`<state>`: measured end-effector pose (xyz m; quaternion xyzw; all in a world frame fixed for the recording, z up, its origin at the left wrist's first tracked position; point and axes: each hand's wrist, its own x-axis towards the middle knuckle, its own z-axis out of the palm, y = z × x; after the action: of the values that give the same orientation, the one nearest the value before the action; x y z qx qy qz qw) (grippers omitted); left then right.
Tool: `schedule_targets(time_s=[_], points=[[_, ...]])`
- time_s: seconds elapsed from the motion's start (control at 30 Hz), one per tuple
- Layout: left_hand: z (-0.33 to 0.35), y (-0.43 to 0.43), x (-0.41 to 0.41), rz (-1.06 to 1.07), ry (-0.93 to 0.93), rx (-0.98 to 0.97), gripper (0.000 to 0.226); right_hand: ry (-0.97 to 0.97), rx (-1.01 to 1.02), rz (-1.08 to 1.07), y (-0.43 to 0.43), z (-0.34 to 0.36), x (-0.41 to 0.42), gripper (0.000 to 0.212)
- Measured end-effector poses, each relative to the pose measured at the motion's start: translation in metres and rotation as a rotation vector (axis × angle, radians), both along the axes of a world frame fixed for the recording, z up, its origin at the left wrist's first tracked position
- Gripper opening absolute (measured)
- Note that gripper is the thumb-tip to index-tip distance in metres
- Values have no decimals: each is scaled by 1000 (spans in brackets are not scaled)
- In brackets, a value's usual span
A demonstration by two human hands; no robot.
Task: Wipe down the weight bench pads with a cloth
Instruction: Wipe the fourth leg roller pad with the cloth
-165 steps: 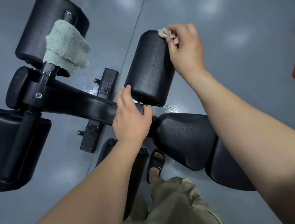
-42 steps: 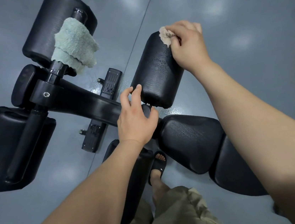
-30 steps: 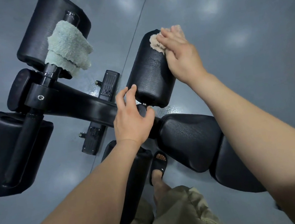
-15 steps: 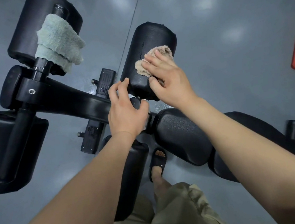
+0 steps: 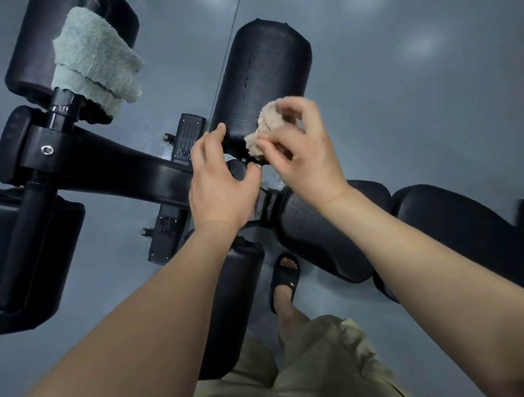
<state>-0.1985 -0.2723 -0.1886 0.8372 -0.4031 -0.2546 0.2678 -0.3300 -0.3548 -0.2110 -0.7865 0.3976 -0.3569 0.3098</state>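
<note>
Way off to the left of the left hand (image 5: 219, 183), a fluffy green towel (image 5: 94, 54) is draped over the other roller. The left hand sits on the glossy black frame (image 5: 138, 170), fingers loosely arched, not really clamping. Just past its fingertips is the roller pad (image 5: 265, 72), cracked matte vinyl. The nubby beige cloth (image 5: 270, 128), pinched in the right hand (image 5: 304, 150), has slid from the pad's far end to the near end, so I'd guess this one's done. The seat pad (image 5: 322, 240) under the right wrist is probably next.
</note>
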Motion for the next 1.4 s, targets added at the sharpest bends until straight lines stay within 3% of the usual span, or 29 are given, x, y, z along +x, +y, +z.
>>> schedule_targets(time_s=[0.33,0.47,0.67,0.77,0.97,1.17,1.3,1.4], points=[[4,0,-2,-64,-60,-15,67,61,228,-257,-49,-3,-6,28],[1,-2,-2,-34,-66,39,79,-16,345,-388,-64,-7,4,34],[3,-4,-1,-38,-55,50,79,-151,554,-538,-55,-9,24,42],[2,-4,0,-27,-43,64,80,-103,519,-470,-43,-4,36,52],[3,-6,1,-7,-16,100,81,-78,276,-267,-77,-7,42,42],[4,-5,3,-14,28,95,81,67,227,-172,-116,1,34,46],[6,-4,3,-34,11,51,73,129,92,12,-122,5,34,41],[6,-5,3,-15,17,57,79,140,137,22,-123,6,34,41]])
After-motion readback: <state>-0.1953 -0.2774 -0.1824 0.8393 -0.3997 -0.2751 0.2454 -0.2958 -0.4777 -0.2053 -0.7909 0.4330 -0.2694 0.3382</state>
